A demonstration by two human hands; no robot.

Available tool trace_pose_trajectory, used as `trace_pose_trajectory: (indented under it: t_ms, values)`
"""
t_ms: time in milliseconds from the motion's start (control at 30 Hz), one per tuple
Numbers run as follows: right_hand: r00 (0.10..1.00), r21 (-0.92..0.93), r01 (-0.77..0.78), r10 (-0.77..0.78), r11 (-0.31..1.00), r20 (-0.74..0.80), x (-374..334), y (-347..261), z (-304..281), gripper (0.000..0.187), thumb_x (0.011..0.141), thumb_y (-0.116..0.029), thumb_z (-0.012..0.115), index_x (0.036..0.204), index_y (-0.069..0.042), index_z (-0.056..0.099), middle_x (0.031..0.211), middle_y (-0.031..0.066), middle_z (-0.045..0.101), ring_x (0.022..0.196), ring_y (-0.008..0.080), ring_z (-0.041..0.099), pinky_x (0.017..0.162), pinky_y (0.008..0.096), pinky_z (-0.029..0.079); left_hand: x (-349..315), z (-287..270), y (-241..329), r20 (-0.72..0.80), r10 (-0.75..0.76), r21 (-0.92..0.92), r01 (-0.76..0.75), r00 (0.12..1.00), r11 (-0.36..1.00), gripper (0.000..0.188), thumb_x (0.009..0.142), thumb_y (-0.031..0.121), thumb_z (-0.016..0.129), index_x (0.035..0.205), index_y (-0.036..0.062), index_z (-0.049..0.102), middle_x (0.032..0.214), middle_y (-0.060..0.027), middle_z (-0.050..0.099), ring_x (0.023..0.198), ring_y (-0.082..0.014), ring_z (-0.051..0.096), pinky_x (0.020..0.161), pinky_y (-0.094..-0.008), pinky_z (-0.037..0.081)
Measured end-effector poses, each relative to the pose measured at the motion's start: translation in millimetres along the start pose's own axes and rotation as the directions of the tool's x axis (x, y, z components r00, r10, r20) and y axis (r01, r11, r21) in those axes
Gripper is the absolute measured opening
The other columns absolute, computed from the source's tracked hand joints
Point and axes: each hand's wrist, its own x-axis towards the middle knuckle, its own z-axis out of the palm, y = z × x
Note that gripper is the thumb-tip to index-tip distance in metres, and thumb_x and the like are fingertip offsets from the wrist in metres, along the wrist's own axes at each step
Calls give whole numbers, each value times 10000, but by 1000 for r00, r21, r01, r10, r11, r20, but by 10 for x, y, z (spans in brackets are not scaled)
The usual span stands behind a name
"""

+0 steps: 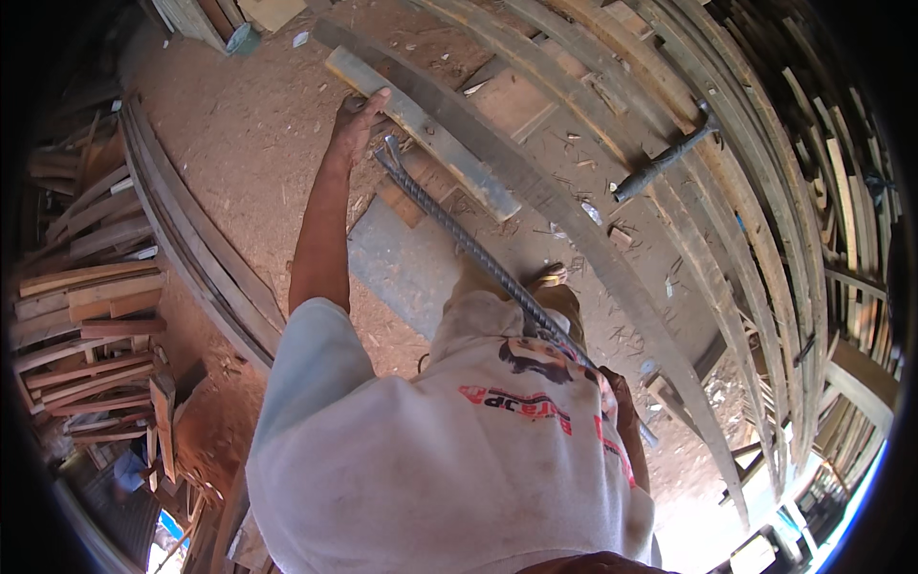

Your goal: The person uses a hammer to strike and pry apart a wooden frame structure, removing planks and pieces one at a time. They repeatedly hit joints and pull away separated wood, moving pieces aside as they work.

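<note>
Ribbed metal bar (pixel 460 232), wooden plank (pixel 426 134)

Ribbed bar (pixel 475 249) is metal, faintly glossy. Short plank (pixel 421 120) at 12 o'clock looks matt, worn wood; shirt (pixel 421 469) at 6 o'clock, matt cloth.

The left hand (pixel 356 122) is at the far-left end of a short board (pixel 426 139), which lies slantwise just left of a long beam (pixel 612 273); a bar (pixel 449 222) extends from the right hand (pixel 619 387), at the person's right side, forward and left to the near side of that board. Below the bar and to its left, a flat sheet (pixel 387 263) lies on the ground, a block (pixel 400 203) at its far edge. Right of the beam, a hammer (pixel 669 161) lies across long planks (pixel 692 241); at far left, stacked timber (pixel 105 284) lies beyond curved planks (pixel 206 239).
</note>
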Motion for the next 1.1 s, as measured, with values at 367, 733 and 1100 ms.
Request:
trace_pose_trajectory:
  t_ms: [367, 733, 1100]
  values:
    - [999, -45, -31, 32, 998, 8, -118, -80, -43, 303, 981, -324, 501, 926, -47, 613, 780, 235, 642, 734, 418, 629, 627, 482, 469, 105, -89, -448, -127, -132, 51, 139, 983, 989, 755, 822, 447, 823, 1327, -52, 568, 1229, -105, 638, 1078, -207, 609, 994, -359, 470]
    - [999, -38, -32, 31, 999, -7, -90, -74, -33, 351, 966, -383, 545, 919, -44, 621, 790, 248, 648, 758, 434, 637, 642, 493, 478, 150, -305, -642, -116, -18, 22, 21, 993, 1000, 614, 901, 436, 747, 1280, -16, 576, 1183, -110, 633, 1067, -206, 632, 933, -366, 520]
    - [999, -37, -42, 42, 998, -10, -92, -77, 5, 406, 952, -442, 588, 913, -40, 629, 800, 261, 653, 782, 450, 644, 657, 503, 487, -203, -12, -353, -82, 0, 202, 16, 997, 979, 733, 832, 496, 795, 1283, -45, 592, 1195, -114, 650, 1092, -196, 599, 965, -313, 456]
